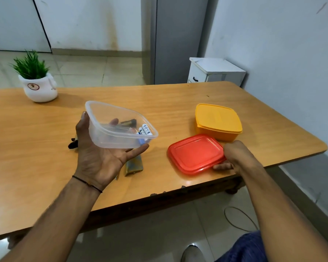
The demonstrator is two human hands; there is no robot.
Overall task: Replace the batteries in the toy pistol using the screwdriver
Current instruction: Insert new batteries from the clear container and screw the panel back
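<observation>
Head view: my left hand [102, 156] cups the tub [119, 125] of batteries [146, 130], my right hand [233, 156] pinches the lid [195, 154] on the tabletop [45, 148]; I should tip gently, pistol [133, 165] lying underneath.
</observation>
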